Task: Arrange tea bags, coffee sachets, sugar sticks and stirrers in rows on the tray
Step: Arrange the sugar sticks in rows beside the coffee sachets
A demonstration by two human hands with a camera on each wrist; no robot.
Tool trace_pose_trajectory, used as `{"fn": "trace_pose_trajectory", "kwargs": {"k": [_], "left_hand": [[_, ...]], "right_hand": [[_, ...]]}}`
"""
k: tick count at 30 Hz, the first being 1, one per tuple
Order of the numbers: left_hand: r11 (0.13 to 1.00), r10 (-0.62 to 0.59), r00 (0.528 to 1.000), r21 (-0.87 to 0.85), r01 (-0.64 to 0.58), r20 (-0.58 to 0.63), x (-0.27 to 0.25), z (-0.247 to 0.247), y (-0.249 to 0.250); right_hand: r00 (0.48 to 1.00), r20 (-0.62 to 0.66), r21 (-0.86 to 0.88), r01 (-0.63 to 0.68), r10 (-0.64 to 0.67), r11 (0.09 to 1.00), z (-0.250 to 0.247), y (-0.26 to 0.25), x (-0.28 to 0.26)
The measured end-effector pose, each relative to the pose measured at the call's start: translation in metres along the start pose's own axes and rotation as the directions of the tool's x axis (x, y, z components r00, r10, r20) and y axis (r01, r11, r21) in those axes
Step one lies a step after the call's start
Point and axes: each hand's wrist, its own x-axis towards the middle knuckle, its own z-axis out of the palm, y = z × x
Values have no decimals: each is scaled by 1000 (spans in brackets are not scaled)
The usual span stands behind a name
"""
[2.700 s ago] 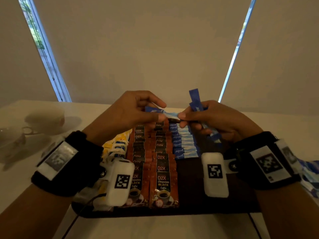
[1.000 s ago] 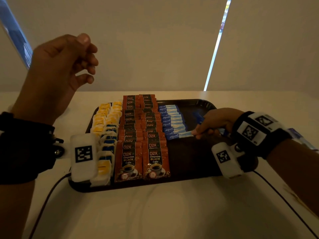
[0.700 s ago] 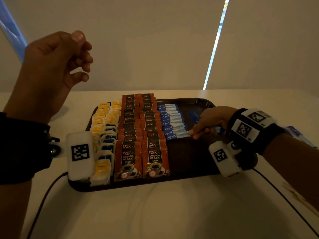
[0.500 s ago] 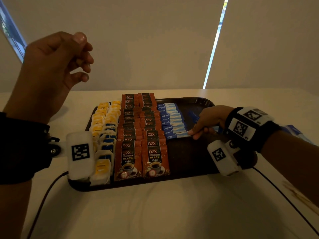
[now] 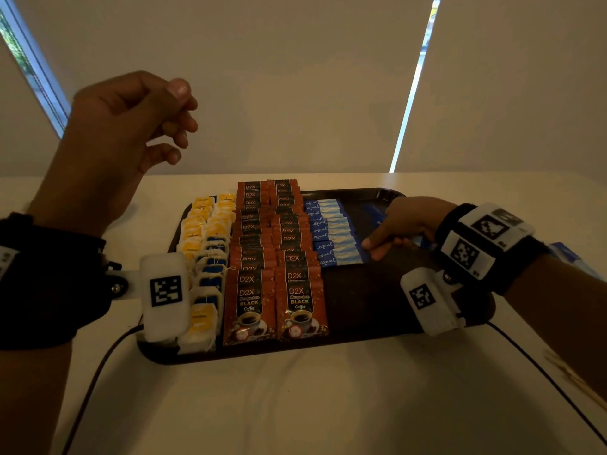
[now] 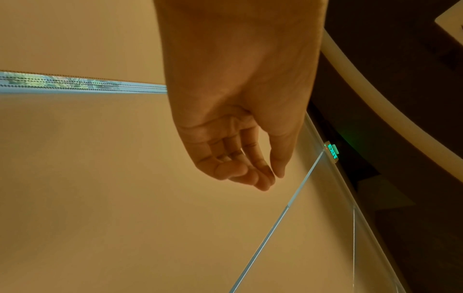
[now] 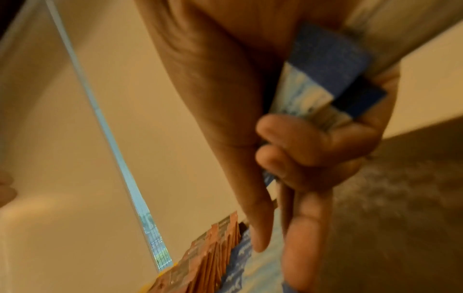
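A dark tray [image 5: 377,303] holds rows of yellow and blue tea bags [image 5: 203,244], two rows of brown coffee sachets [image 5: 272,257] and one row of blue sugar sticks [image 5: 331,234]. My right hand [image 5: 377,249] rests on the tray at the right end of that row, thumb and forefinger touching the nearest sticks. In the right wrist view its curled fingers grip a bundle of sugar sticks [image 7: 325,79], with the sachets [image 7: 208,257] beyond. My left hand [image 5: 177,126] is raised above the table's left side, its fingers [image 6: 260,178] loosely curled and holding nothing.
More blue sugar sticks [image 5: 565,257] lie on the white table [image 5: 295,405] behind my right wrist. Thin wooden stirrers [image 5: 578,382] lie near the right edge. A dark cable [image 5: 95,389] runs from my left wrist across the table.
Earlier both hands held sugar sticks above the tray. The left hand has since let go and risen to the left; the right hand came down to the sugar row and has barely moved since.
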Motion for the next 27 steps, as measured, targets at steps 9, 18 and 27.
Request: {"fn": "trace_pose_trajectory", "kwargs": {"k": [9,18,27], "left_hand": [[968,-94,926,253,-2,366,-20,47,1],[977,-94,932,214,18,349,-19,57,-11],[964,-176,967,230,131,186,-12,51,-31]], "right_hand": [[763,361,222,489,-537,844,18,-56,-65],[726,331,263,542,-602,798,32,-62,-55],[836,82,507,434,-543,744,5,-42,-44]]}}
